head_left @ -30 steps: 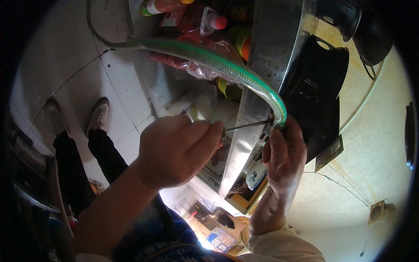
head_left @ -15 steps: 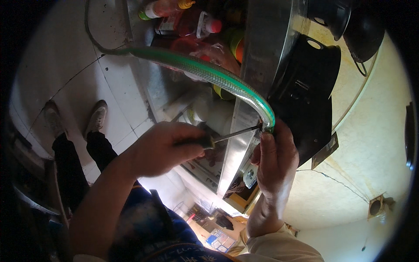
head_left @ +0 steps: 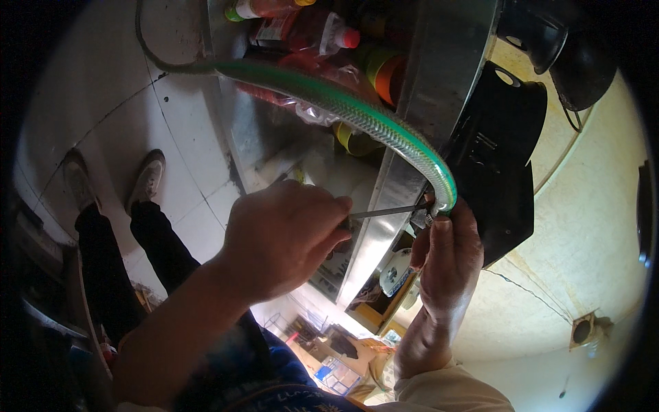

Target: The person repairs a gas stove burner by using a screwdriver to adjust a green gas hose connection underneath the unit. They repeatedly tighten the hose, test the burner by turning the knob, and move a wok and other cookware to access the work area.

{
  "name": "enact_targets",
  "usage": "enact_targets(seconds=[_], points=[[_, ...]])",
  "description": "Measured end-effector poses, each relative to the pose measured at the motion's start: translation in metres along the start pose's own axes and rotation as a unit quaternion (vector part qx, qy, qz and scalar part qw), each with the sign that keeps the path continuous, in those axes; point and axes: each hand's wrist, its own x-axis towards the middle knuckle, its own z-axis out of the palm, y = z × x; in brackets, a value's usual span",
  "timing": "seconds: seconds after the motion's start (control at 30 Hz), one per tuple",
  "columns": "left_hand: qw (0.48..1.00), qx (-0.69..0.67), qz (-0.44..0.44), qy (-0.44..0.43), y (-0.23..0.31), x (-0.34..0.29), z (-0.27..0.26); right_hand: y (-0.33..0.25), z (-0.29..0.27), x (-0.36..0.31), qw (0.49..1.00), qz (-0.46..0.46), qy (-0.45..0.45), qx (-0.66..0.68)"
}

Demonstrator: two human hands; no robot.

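My left hand (head_left: 285, 237) is closed round the handle of a screwdriver, which the fingers now hide. Its thin metal shaft (head_left: 388, 211) points right, with the tip at a small metal hose clamp (head_left: 430, 218) at the end of the hose. That hose (head_left: 384, 130) is see-through and braided with a green stripe, and it arches down from the upper left. My right hand (head_left: 449, 247) grips the hose end from below, thumb and fingers pressed about it beside the clamp. What the hose end sits on is hidden by the fingers.
A metal shelf edge (head_left: 439, 82) runs beside the hose. Red-capped bottles (head_left: 309, 34) and an orange-and-green container (head_left: 384, 72) stand behind it. At right is a black panel (head_left: 498, 172) against a stained wall (head_left: 590, 206). Shoes (head_left: 147, 178) rest on the tiled floor (head_left: 103, 89) at left.
Both hands, the screwdriver and the hose end sit slightly further right in the view. My left hand has rolled over, so its back now covers the handle.
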Motion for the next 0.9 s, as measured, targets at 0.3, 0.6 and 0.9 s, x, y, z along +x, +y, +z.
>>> enact_targets(seconds=[0.3, 0.6, 0.9], points=[[0.994, 0.041, -0.037, -0.094, 0.021, 0.015, -0.031, 0.006, 0.028, -0.015, 0.984, -0.127, 0.126, 0.002], [0.959, -0.166, -0.164, -0.158, 0.020, 0.014, -0.048, 0.022, 0.057, -0.017, 0.639, 0.135, 0.013, 0.757], [0.890, -0.359, -0.233, -0.156, 0.014, 0.011, -0.039, 0.020, 0.072, 0.011, 0.649, -0.020, -0.015, 0.761]])
